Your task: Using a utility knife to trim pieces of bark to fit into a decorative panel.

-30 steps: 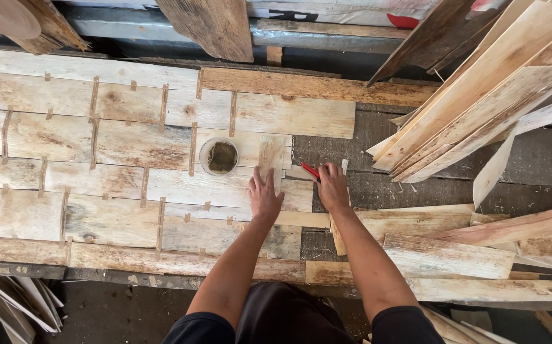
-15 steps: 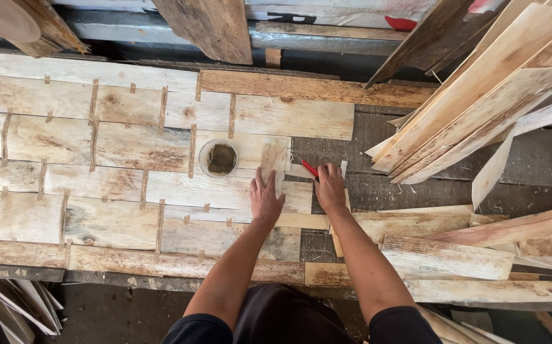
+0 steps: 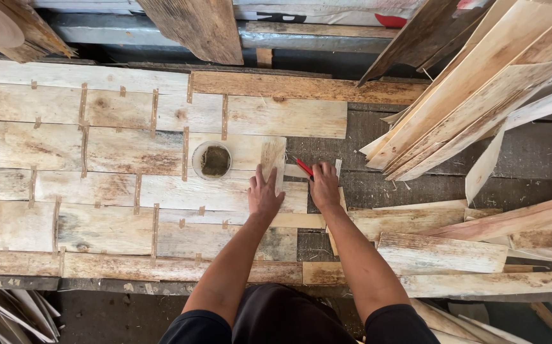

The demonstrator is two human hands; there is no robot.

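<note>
Two bare hands work at the right edge of a patchwork sheet of pale, rough-grained veneer pieces (image 3: 116, 185), rectangular and joined by short brown tape strips (image 3: 185, 153) across their seams. The left hand (image 3: 264, 195) lies palm down with fingers spread and flat, pressing on the sheet and touching the lower end of a small upright veneer strip (image 3: 272, 159), mottled tan, which lies at the sheet's right edge. The right hand (image 3: 325, 188) is curled shut around a slim red-handled tool (image 3: 304, 167), whose tip points up and left toward that strip. A round pale cup (image 3: 212, 160) with dark contents sits on the sheet just left of the strip. Beneath lies a dark, weathered plank bench (image 3: 530, 153). Long, pale, splintery veneer slats (image 3: 480, 95) lean in a fan at upper right; further rough boards (image 3: 441, 251) lie flat at lower right.
</note>
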